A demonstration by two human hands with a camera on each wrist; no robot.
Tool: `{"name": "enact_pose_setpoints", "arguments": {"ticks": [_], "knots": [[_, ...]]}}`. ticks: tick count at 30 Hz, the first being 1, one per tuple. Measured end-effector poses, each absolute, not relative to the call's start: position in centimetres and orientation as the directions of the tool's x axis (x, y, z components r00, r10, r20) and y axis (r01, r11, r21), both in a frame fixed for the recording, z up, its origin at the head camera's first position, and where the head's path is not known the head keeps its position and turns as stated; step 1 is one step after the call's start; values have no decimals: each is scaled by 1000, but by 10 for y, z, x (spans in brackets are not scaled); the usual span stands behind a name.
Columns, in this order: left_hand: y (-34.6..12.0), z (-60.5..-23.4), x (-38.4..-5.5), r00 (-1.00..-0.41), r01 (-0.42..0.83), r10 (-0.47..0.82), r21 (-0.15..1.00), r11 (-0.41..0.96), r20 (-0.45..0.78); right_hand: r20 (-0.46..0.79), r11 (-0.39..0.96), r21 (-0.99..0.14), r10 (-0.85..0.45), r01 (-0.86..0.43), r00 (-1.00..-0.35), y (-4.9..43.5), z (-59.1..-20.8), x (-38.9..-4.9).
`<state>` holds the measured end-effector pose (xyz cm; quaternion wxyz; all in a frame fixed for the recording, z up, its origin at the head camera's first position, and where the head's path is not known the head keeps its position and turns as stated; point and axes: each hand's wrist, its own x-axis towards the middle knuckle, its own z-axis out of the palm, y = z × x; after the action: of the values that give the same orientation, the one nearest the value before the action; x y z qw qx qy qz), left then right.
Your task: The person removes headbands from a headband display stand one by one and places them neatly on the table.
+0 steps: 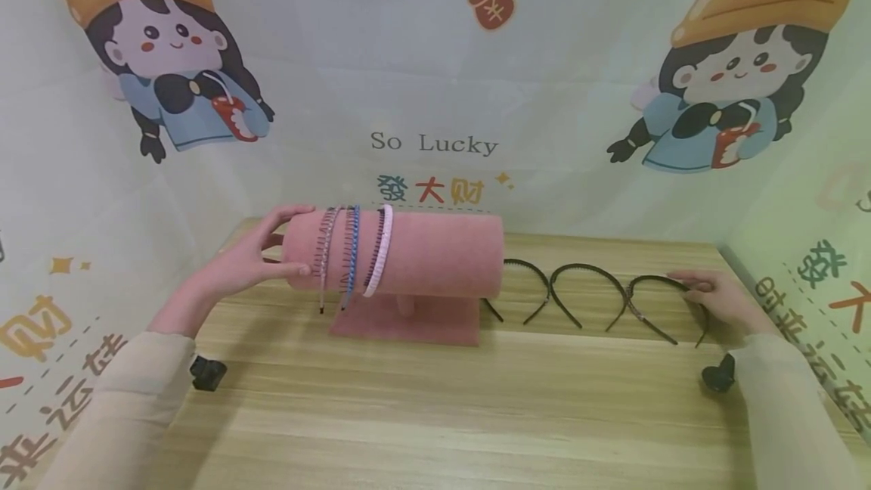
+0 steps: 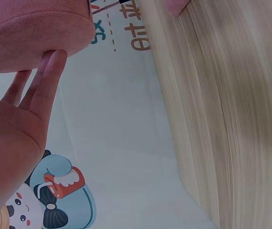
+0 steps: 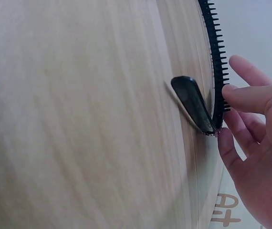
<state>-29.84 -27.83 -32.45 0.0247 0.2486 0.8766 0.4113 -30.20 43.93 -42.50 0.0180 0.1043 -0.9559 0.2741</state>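
Note:
In the head view my left hand (image 1: 240, 262) grips the left end of a pink padded cylinder on a headband stand (image 1: 449, 252), thumb in front and fingers behind. Three toothed headbands hang on that cylinder: a dull pink one (image 1: 325, 252), a blue one (image 1: 353, 252) and a pale lilac one (image 1: 385, 248). Far right, my right hand (image 1: 724, 302) pinches the side of a black toothed headband (image 3: 215, 43) between thumb and fingers. One black tip of it points toward the camera in the right wrist view. The left wrist view shows the cylinder's end (image 2: 40, 38) against my fingertips.
Two more black headbands stand in a row between stand and right hand, a middle one (image 1: 588, 268) and one partly hidden behind the cylinder (image 1: 531, 264). Everything is on a wooden table (image 1: 449, 414) with printed cloth walls (image 1: 327, 36) around it. Black wrist devices (image 1: 208, 373) show at both sleeves.

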Motion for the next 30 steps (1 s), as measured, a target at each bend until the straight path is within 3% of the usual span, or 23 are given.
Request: {"name": "enact_pose_setpoints", "arguments": {"ticks": [8,18,24,30], "knots": [[-278,-324,-297,-879,408,452,733,544,153,84,820,-537,-180,-197,-980,437,-422,-297],[-278,-324,-298,-878,414,451,730,543,163,-2,857,-509,-88,-75,-996,432,-415,-298],[-278,-324,-298,-875,421,454,726,544,167,24,877,-471,-91,-91,-996,432,-416,-301],[-279,-324,-299,-876,414,454,733,540,162,30,848,-519,-113,-112,-993,437,-421,-303]]}}
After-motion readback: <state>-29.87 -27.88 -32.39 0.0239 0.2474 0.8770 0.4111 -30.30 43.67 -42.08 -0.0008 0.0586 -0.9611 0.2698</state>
